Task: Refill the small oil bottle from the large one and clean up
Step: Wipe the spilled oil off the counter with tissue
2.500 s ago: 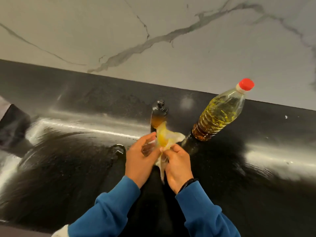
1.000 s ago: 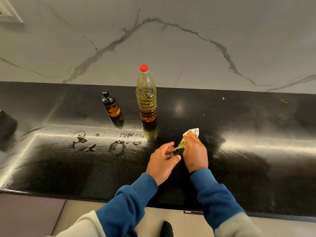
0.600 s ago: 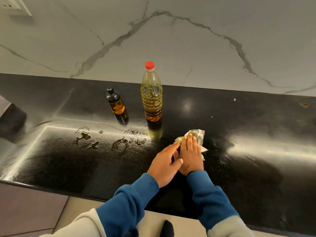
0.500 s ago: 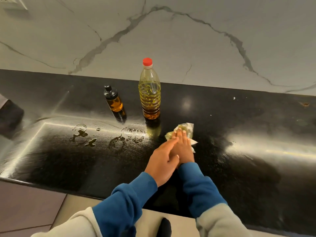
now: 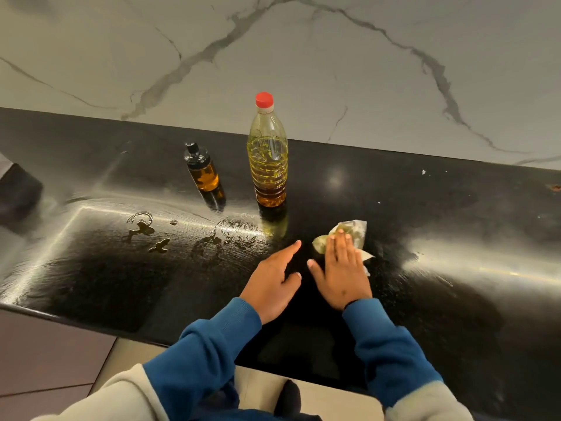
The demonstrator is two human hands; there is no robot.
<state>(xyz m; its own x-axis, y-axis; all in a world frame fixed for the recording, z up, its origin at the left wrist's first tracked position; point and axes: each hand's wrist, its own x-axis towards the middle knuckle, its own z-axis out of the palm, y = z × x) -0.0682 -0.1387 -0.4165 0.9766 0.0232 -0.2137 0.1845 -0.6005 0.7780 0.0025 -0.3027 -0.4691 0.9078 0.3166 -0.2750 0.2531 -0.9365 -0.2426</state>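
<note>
The small dark oil bottle (image 5: 202,171) with a black cap stands upright on the black countertop (image 5: 425,208). Right of it stands the large clear oil bottle (image 5: 268,156), red cap on, about two thirds full. An oil-soaked tissue (image 5: 352,230) lies flat on the counter under the fingers of my right hand (image 5: 343,268), which presses on it with a flat palm. My left hand (image 5: 273,282) hovers just left of it, fingers apart, holding nothing. Oil puddles and smears (image 5: 151,235) sit on the counter in front of the bottles.
A white marble wall (image 5: 303,56) rises behind the counter. A dark block (image 5: 16,196) sits at the far left edge. The counter's front edge runs close to my body, with tiled floor (image 5: 45,360) below at the left.
My right hand went from pinching the tissue to pressing it flat and slid it slightly right. My left hand has drawn apart from the right one.
</note>
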